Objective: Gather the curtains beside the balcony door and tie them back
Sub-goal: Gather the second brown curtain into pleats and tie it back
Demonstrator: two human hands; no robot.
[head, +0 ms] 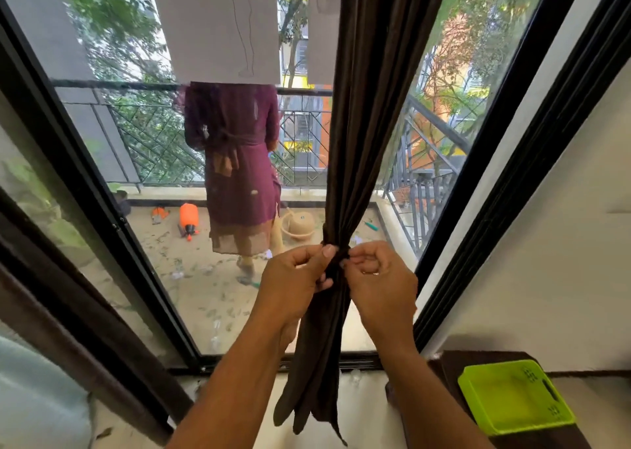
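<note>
A dark brown curtain (372,107) hangs in front of the glass balcony door (239,295), bunched into one narrow bundle. A dark brown tie band (336,245) circles the bundle at its narrowest point. My left hand (293,274) pinches the band's knot from the left with thumb and curled fingers. From the right, my right hand (379,274) pinches the same knot. The curtain's loose tail (314,380) hangs down between my forearms to just above the floor.
A person in a maroon dress (239,168) stands on the balcony beyond the glass, by an orange sprayer (188,221) and a beige bucket (300,225). A lime green basket (515,395) sits on a dark stand at the lower right. Black door frames (485,209) flank the curtain.
</note>
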